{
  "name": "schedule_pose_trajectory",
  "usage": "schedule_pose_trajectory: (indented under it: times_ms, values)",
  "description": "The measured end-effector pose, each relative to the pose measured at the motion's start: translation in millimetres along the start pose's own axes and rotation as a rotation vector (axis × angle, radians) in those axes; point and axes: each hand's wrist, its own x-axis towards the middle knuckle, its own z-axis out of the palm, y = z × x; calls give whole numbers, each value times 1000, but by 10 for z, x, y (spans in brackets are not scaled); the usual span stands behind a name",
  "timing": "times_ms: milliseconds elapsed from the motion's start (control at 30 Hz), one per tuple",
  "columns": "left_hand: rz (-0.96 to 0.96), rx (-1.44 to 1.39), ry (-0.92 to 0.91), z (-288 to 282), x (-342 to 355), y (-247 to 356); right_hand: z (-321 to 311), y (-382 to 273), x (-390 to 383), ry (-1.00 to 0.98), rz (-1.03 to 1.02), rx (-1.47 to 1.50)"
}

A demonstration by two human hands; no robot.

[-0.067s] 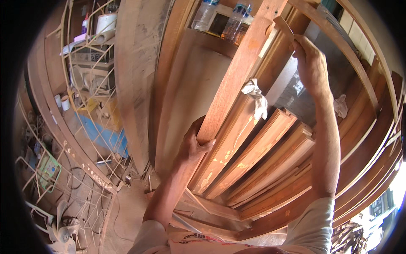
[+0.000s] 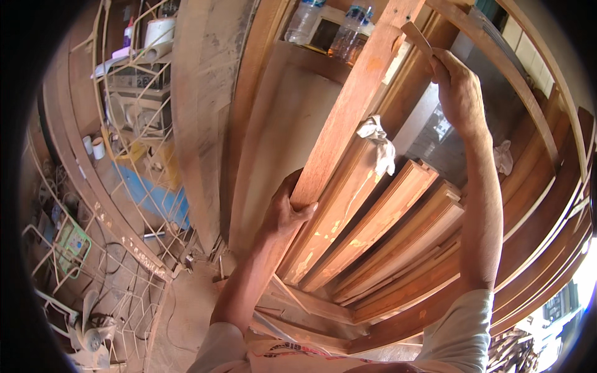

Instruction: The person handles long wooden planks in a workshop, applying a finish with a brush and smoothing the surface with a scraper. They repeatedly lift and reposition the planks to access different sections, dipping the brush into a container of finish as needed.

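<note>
My left hand (image 2: 289,208) grips a long reddish wooden plank (image 2: 345,124) that rises diagonally to the top of the view. Near the plank's upper end, my right hand (image 2: 457,87) is closed on a thin flat strip (image 2: 416,39), brown and possibly wood, whose far end is beside the plank's right edge. Below and right of the plank, a crumpled white cloth (image 2: 380,144) lies over another board (image 2: 336,217) with pale patches.
Several stacked boards (image 2: 404,230) lean on the right. Two plastic bottles (image 2: 351,34) stand at the top. A metal grille (image 2: 134,118) with cluttered shelves behind it is on the left. A fan (image 2: 93,326) sits at lower left, and wood scraps (image 2: 516,354) lie at lower right.
The whole view has shifted very slightly. My right hand and the strip it holds are a little to the right; my left hand stays on the plank.
</note>
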Motion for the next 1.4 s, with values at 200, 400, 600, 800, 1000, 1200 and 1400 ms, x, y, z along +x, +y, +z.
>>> schedule_pose_trajectory:
  times_ms: [200, 400, 600, 800, 1000, 1200, 1400]
  values:
    - [51, 69, 6, -67, -14, -116, -82, -173, -78, -224, 73, -4]
    - [74, 113, -7, -83, 15, -123, -64, -302, 17, -142, 45, 33]
    - [146, 165, -23, -92, 50, -99, -12, -52, 398, 53, 69, -89]
    - [177, 204, -24, -162, 78, -216, 135, -158, 451, 22, 84, -197]
    - [203, 355, -54, -166, 74, -106, 132, -352, 373, 11, -43, -431]
    - [211, 318, -46, -191, 86, -90, 175, -649, 278, -198, 50, -922]
    - [247, 349, -43, -160, 75, -201, 44, -926, 445, -218, 8, -893]
